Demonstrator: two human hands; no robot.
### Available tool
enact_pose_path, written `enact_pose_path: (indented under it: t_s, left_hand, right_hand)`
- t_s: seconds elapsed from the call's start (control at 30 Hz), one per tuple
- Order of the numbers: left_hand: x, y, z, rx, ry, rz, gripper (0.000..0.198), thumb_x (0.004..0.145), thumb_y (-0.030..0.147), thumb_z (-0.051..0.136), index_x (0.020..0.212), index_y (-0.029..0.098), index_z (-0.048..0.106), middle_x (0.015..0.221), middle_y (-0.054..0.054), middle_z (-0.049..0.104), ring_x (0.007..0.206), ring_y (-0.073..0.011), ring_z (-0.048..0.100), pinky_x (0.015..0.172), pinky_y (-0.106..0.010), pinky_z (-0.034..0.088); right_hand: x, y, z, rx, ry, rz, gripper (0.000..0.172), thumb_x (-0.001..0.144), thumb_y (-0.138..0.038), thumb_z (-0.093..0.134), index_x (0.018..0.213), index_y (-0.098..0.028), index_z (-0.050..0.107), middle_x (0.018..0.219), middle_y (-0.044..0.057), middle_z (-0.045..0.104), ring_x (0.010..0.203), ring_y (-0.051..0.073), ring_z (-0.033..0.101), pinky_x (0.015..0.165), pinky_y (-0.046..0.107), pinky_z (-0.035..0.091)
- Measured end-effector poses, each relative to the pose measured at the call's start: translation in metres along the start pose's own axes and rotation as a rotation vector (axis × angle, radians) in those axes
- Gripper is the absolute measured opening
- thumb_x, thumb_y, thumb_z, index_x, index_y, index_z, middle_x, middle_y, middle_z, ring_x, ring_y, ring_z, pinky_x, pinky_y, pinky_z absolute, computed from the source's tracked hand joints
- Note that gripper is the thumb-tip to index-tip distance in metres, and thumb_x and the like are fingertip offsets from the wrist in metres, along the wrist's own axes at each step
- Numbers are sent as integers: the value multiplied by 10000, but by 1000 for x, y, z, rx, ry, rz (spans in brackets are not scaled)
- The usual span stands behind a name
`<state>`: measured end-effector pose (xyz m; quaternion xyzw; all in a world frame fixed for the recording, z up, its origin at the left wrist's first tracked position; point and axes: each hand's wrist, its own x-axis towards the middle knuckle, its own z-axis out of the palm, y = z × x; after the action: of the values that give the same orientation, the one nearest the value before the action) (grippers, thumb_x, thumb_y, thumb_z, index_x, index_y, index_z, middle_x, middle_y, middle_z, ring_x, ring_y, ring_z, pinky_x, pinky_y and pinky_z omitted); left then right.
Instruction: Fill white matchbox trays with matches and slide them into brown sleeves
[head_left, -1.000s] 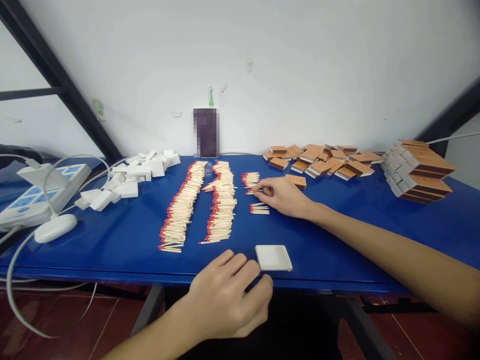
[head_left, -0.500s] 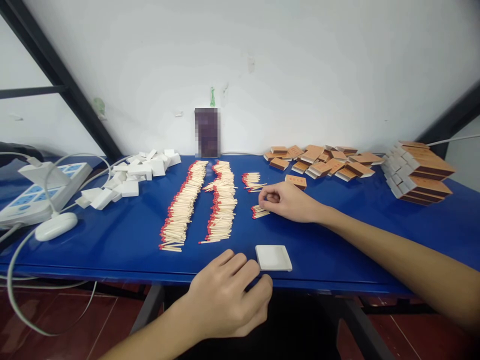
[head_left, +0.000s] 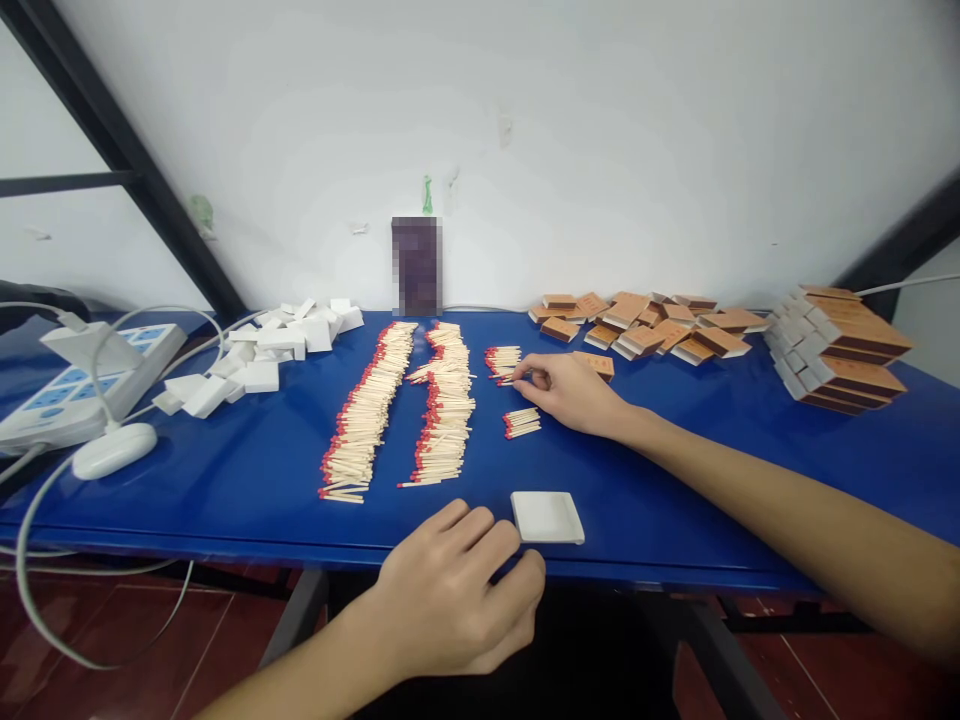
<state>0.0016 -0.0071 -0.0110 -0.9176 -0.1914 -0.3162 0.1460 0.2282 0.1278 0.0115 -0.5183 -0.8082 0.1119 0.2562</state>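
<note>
My right hand point(head_left: 566, 392) reaches over the blue table with thumb and fingertips closed on the lower end of a small group of red-headed matches point(head_left: 504, 357). Just below it lies another small group of matches point(head_left: 523, 423), untouched. My left hand point(head_left: 461, 590) is at the table's front edge, loosely curled, with no object showing in it; its palm is hidden. Right beside its knuckles is a white matchbox tray point(head_left: 547, 517), open side up. Two long rows of matches, a left row point(head_left: 367, 415) and a right row point(head_left: 446, 410), stretch away from me.
White inner trays point(head_left: 292, 335) are heaped at the back left, near a power strip point(head_left: 75, 390) with cables. Orange matchbox sleeves point(head_left: 645, 320) lie in a pile at the back right. A stack of matchboxes point(head_left: 840, 345) stands at the far right. A blurred dark rectangle point(head_left: 418, 267) leans on the wall.
My right hand has shifted up and slightly left, from beside the lower match group to the upper one, uncovering the lower group. My left hand and the white tray have stayed put.
</note>
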Motion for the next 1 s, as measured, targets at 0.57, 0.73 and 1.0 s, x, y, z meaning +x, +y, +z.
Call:
enact_pose_path:
  t_s: [0.57,0.73,1.0]
  left_hand:
    - [0,0,-1,3,-14,-5,77,852,232,586,843,169,629,685,-2,489,630,-165,403,598,-311,321]
    - [1,1,-1,10,-17,-8,74,849,232,584,842,172,627,682,-3,493,628,-164,405,599,-309,316]
    - [0,-1,0,-1,-17,1,80,845,238,594,841,169,635,687,-4,488,631,-169,391,596,-314,304]
  right_hand:
    - [1,2,1,-10,-17,-5,222,869,-294,532,898,-163,709,544,-34,491,505,128,412,557,279,290]
    - [1,-5,-4,65,-101,51,194,847,-323,554,809,-174,672,549,-35,477,516,127,415,546,278,299]
    - [-5,-9,-15,174,-207,87,168,783,-345,597,767,-188,653,545,-49,458,502,116,384,521,275,297]
